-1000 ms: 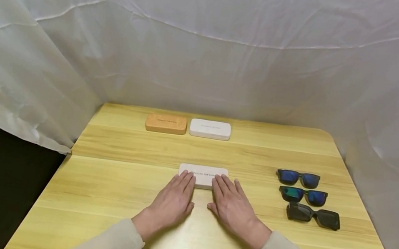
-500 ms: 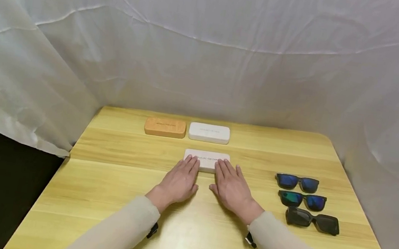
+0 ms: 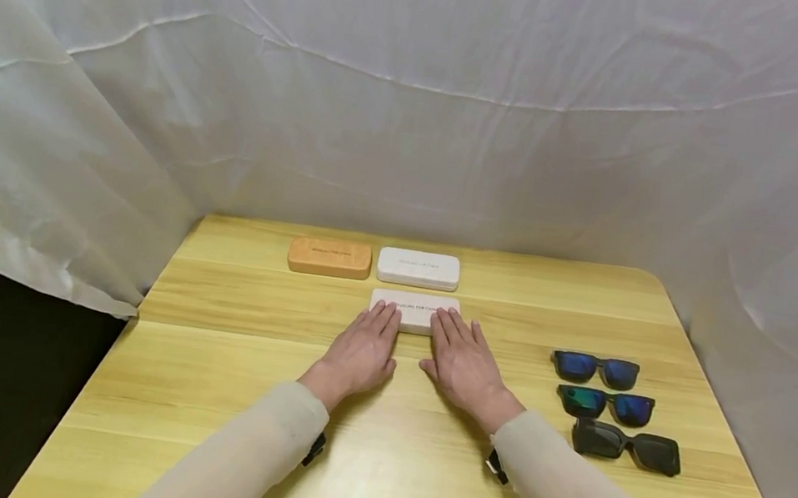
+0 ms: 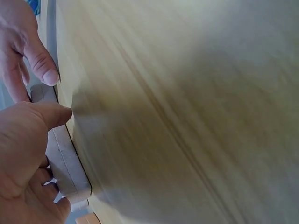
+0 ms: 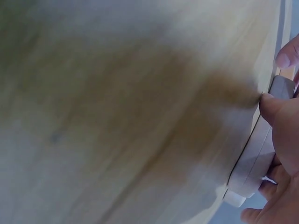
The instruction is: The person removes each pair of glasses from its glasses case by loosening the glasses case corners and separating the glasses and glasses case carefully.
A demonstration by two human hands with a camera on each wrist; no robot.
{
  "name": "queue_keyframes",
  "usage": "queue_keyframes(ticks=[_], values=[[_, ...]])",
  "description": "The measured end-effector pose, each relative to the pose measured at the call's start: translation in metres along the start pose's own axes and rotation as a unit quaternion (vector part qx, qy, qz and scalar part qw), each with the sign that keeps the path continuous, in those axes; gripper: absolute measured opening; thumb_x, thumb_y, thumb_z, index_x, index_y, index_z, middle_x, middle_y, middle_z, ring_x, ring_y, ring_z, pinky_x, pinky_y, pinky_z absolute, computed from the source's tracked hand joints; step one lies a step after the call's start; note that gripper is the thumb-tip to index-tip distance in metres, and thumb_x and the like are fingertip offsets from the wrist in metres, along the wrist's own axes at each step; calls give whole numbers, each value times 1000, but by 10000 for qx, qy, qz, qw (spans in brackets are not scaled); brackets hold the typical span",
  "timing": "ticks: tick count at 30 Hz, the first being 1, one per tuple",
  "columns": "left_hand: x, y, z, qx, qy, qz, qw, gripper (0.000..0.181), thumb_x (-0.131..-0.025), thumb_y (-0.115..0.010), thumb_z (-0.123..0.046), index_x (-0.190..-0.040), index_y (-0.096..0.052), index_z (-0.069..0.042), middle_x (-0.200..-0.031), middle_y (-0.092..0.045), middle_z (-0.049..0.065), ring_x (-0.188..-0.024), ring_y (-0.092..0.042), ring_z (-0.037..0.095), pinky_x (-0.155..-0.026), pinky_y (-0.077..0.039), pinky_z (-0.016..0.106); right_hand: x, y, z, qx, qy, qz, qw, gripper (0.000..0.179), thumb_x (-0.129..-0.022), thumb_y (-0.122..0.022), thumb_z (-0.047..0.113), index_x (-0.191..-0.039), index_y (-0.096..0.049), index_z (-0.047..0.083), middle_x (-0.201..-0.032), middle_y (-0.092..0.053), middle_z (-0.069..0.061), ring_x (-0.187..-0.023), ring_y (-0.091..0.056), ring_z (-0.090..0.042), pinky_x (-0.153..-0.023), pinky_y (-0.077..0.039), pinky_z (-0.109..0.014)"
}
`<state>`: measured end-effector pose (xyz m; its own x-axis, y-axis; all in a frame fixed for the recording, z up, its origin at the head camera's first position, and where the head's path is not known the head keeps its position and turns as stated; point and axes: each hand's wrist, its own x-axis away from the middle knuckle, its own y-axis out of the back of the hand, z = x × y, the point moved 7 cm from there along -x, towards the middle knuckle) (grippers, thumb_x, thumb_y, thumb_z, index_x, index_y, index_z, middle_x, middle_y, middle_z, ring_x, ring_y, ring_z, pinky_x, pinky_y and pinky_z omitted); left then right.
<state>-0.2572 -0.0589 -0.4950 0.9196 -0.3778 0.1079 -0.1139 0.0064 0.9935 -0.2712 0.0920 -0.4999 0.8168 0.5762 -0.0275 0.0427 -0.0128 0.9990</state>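
A pale glasses case [image 3: 418, 301] with dark lettering lies flat on the wooden table, in front of two other cases. My left hand [image 3: 360, 348] rests straight fingertips on the left part of its lid. On the right part, the fingertips of my right hand [image 3: 463, 362] lie the same way. Both thumbs point inward near the table, short of the case's front side. In the left wrist view the case's edge [image 4: 65, 158] runs beneath my left fingers. The right wrist view has its side [image 5: 254, 161] under my right fingers.
Behind stand an orange-brown glasses case [image 3: 329, 258] and a white glasses case [image 3: 418, 268], side by side. Three pairs of dark sunglasses lie in a column at the right: upper [image 3: 595, 369], middle [image 3: 605, 405], lower [image 3: 627, 446]. A pale curtain [image 3: 412, 150] hangs beyond the table's back edge.
Both hands have pushed the pale lettered case away from me, toward the back, and it now lies close in front of the white case. The sunglasses have stayed put.
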Motion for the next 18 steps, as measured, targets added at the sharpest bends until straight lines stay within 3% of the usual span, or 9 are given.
queue_keyframes(ticks=[5, 10, 14, 18], values=[[1, -1, -1, 24, 15, -92, 10000, 86, -105, -61, -44, -167, -22, 1, -175, -19, 17, -164, -16, 33, -135, -19, 46, 0, -2, -1, -9, -58, -89, 9999, 81, -108, -56, 50, -165, -29, -1, -172, -29, -18, -160, -28, -37, -129, -26, -62], [10, 0, 2, 407, 131, -208, 9989, 88, -104, -65, -43, -167, -21, 1, -175, -18, 19, -164, -15, 34, -134, -18, 51, 7, -1, -7, -324, -266, -228, 9989, 84, -106, -58, 52, -164, -30, -2, -172, -29, -20, -160, -27, -38, -129, -24, -64], [32, 3, 13, 783, 360, -436, 9953, 91, -101, -68, -43, -167, -22, -1, -175, -19, 19, -163, -14, 37, -132, -15, 61, 24, 6, -17, -869, -627, -478, 9931, 85, -106, -60, 51, -164, -29, -3, -171, -29, -23, -160, -26, -41, -130, -21, -65], [65, 6, 30, 896, 579, -776, 9913, 97, -98, -71, -52, -167, -24, -3, -175, -19, 19, -162, -12, 44, -128, -10, 74, 51, 11, -29, -1108, -951, -717, 9867, 89, -105, -59, 56, -164, -29, -2, -171, -28, -24, -159, -25, -45, -126, -20, -74]])
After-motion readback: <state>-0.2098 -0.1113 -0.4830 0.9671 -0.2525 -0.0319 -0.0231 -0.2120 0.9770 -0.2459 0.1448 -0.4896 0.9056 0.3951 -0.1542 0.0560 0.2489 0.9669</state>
